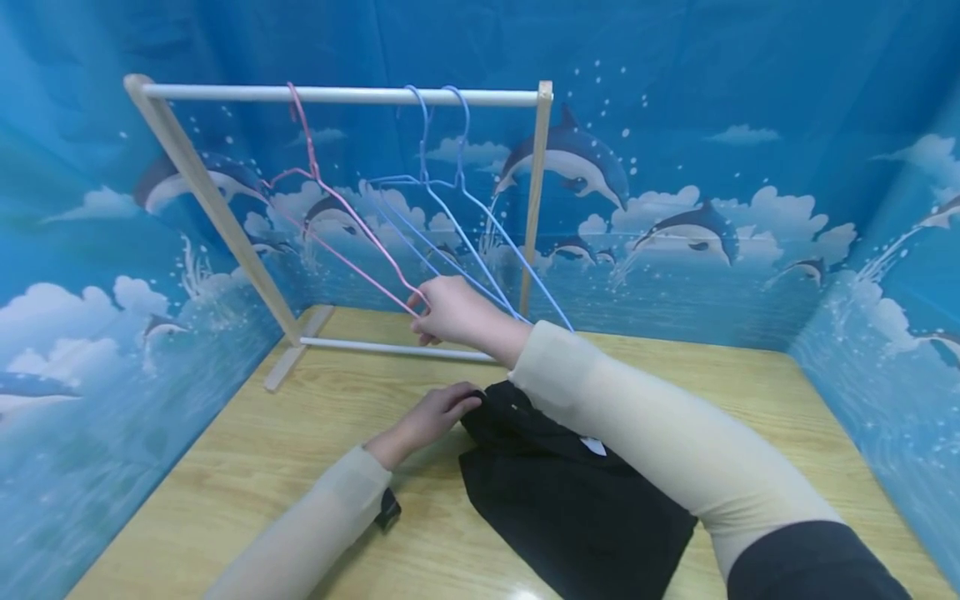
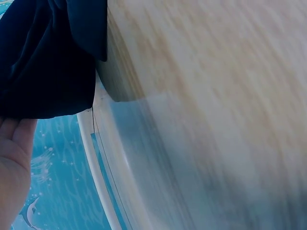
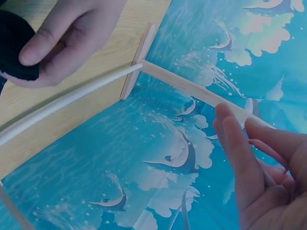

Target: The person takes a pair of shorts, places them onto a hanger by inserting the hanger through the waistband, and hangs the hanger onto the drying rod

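Observation:
My right hand pinches the lower end of a pink clothes hanger, whose hook hangs on the rack's top rail. In the right wrist view, a short pink stretch shows between the thumb and fingers of that hand. Lower down, my left hand holds the edge of a black garment between thumb and fingers. The garment lies spread on the table with a white tag showing; my right forearm covers part of it. Dark cloth fills the upper left of the left wrist view, above the left fingers.
Two blue hangers hang on the right part of the white rail. The rack's wooden posts stand at the back of the wooden table. Behind hangs a blue dolphin-print curtain.

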